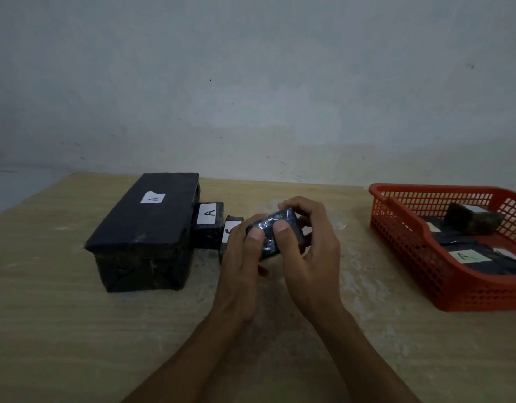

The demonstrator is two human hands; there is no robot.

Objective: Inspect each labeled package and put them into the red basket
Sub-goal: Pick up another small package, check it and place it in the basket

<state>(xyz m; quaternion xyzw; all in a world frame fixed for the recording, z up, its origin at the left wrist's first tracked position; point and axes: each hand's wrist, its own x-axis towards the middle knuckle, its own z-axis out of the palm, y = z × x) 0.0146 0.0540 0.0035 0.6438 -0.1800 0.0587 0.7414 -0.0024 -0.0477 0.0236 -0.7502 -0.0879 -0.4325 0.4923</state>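
Both hands hold a small black wrapped package (282, 228) above the middle of the table. My left hand (242, 257) grips its left side with the thumb on top, and my right hand (312, 251) grips its right side, thumb on top and fingers curled over the far edge. No label shows on the face turned up. The red basket (410, 251) stands at the right and holds several dark packages, one with a white "A" label (467, 255). A large black box labelled "A" (146, 228) sits at the left.
Next to the large box lie a small black package with an "A" label (208, 219) and another labelled package (229, 231), partly hidden behind my left hand. The wooden table (76, 330) ends at a pale wall behind.
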